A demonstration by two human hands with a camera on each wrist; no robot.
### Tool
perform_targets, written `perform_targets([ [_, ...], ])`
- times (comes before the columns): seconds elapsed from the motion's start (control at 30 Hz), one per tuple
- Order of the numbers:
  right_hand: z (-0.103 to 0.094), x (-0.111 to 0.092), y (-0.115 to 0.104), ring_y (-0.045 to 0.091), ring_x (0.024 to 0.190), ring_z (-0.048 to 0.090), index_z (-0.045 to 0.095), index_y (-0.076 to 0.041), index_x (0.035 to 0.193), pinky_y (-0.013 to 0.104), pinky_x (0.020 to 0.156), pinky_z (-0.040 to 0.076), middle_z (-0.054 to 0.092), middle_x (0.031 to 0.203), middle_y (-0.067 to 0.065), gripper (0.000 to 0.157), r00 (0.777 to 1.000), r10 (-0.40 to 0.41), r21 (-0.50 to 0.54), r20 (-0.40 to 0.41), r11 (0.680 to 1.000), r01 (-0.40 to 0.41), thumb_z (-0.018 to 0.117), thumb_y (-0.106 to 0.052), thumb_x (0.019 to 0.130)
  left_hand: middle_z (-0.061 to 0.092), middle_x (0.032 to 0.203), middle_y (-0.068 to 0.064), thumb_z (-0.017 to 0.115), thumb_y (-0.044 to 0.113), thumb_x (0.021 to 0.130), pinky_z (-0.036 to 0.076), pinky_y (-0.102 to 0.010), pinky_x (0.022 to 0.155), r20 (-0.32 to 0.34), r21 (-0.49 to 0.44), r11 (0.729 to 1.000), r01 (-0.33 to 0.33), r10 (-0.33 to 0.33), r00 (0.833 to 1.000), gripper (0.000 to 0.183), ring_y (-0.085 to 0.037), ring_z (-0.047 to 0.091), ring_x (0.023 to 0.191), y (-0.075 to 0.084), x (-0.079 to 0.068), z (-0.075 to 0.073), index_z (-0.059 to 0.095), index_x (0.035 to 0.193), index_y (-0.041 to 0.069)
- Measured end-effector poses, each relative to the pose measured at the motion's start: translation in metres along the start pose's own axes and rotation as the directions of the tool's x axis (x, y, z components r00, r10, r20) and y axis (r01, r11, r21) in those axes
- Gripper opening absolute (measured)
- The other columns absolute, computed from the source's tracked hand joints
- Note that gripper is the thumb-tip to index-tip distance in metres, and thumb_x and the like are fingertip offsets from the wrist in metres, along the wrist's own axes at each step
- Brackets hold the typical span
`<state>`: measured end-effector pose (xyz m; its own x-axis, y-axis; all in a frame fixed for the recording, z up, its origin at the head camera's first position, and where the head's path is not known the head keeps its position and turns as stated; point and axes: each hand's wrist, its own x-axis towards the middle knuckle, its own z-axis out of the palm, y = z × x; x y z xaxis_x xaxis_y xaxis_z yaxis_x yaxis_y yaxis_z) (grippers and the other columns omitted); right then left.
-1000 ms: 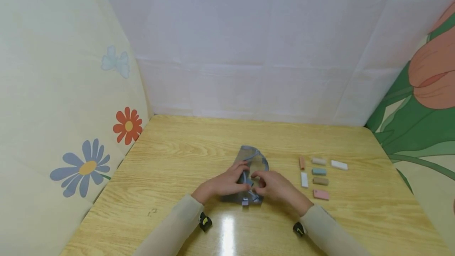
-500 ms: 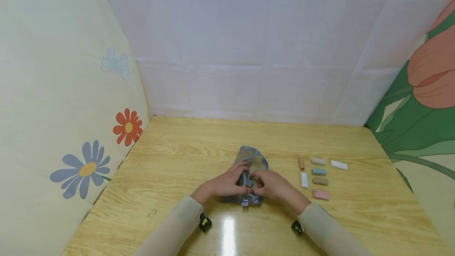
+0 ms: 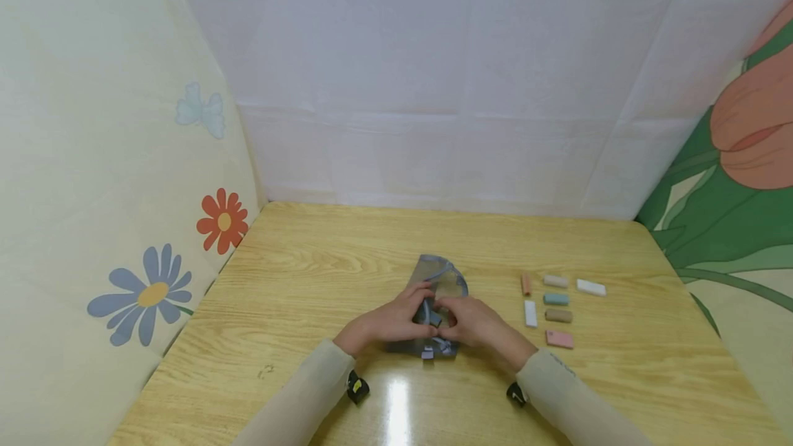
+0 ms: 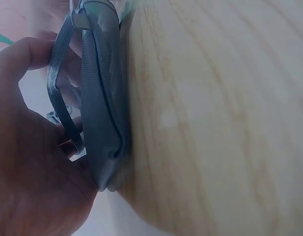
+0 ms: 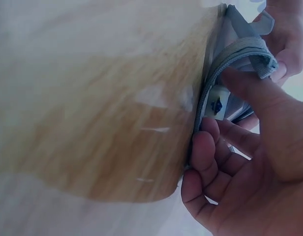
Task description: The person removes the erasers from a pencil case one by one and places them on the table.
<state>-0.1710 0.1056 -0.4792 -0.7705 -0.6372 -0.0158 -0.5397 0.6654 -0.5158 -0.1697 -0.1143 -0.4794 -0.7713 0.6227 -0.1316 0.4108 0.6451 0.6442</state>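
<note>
A grey-blue mesh zip pouch (image 3: 429,268) lies on the table between the two hands, its zipped edge gaping in the right wrist view. The left hand (image 3: 396,316) grips it from the left; in the left wrist view the thumb lies at a strap (image 4: 62,105) and the other fingers are partly hidden behind the pouch. The right hand (image 3: 480,322) reaches into the opening from the right with curled fingers. Between its thumb and forefinger shows a small pale block (image 5: 219,98) with a dark blue mark, mostly covered by the zip edge.
Right of the pouch lie small pieces: an orange block (image 3: 526,283), white blocks (image 3: 530,314) (image 3: 591,288), a beige roll (image 3: 555,281), a teal one (image 3: 556,299), a tan one (image 3: 559,316) and a pink block (image 3: 559,339). A white cloth (image 3: 396,88) hangs behind the wooden table (image 3: 310,246).
The right hand has shifted slightly left, its fingers closer to the left hand over the pouch. The left hand, the pouch and the loose pieces stay in place.
</note>
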Motion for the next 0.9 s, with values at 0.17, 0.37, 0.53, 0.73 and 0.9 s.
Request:
perform_targets([
  [0.17,0.0017,0.0010,0.0000,0.007,0.066,0.052,0.065,-0.012,0.117,0.029,0.061,0.046,0.060,0.076,-0.009,0.035,1.000,0.009,-0.015,-0.007,1.000,-0.009,0.078,-0.027,0.088,0.019,0.166,-0.012,0.061,0.055,0.088,0.029,-0.050,0.119,-0.003,-0.002,1.000,0.001,-0.001,1.000,0.082,-0.033,0.022,0.152,-0.0007,0.0007,0.0003,0.041,0.150,0.006],
  [0.37,0.0040,0.0017,-0.0026,0.007,0.067,0.052,0.065,-0.015,0.116,0.030,0.062,0.046,0.059,0.076,-0.010,0.035,0.999,0.049,-0.036,-0.017,0.998,-0.049,0.079,-0.030,0.087,0.018,0.167,-0.011,0.061,0.056,0.088,0.030,-0.051,0.119,0.003,-0.005,1.000,0.011,-0.011,1.000,0.082,-0.033,0.021,0.152,0.0004,-0.0005,-0.0003,0.040,0.151,0.006],
  [0.53,0.0050,0.0027,-0.0053,0.009,0.067,0.053,0.065,-0.016,0.114,0.032,0.062,0.046,0.058,0.075,-0.009,0.031,0.997,0.068,-0.047,-0.028,0.997,-0.069,0.078,-0.028,0.088,0.018,0.167,-0.012,0.061,0.056,0.089,0.030,-0.052,0.119,0.006,-0.007,1.000,0.015,-0.015,1.000,0.080,-0.033,0.022,0.152,0.0011,-0.0004,-0.0006,0.041,0.150,0.008],
  [0.73,0.0044,0.0024,-0.0064,0.012,0.068,0.053,0.065,-0.014,0.114,0.035,0.064,0.047,0.059,0.076,-0.007,0.029,0.996,0.079,-0.046,-0.048,0.996,-0.081,0.075,-0.023,0.088,0.020,0.166,-0.012,0.062,0.054,0.089,0.031,-0.052,0.118,-0.001,-0.004,1.000,0.009,-0.009,1.000,0.080,-0.034,0.024,0.151,0.0013,-0.0002,-0.0004,0.042,0.149,0.006],
  [0.9,0.0036,0.0016,-0.0069,0.013,0.068,0.052,0.067,-0.012,0.112,0.035,0.063,0.047,0.059,0.077,-0.004,0.025,0.993,0.104,-0.025,-0.049,0.994,-0.106,0.075,-0.021,0.090,0.020,0.166,-0.013,0.062,0.054,0.089,0.032,-0.052,0.118,-0.002,0.002,1.000,0.012,-0.012,1.000,0.081,-0.035,0.025,0.150,0.0019,-0.0003,-0.0002,0.041,0.149,0.005],
])
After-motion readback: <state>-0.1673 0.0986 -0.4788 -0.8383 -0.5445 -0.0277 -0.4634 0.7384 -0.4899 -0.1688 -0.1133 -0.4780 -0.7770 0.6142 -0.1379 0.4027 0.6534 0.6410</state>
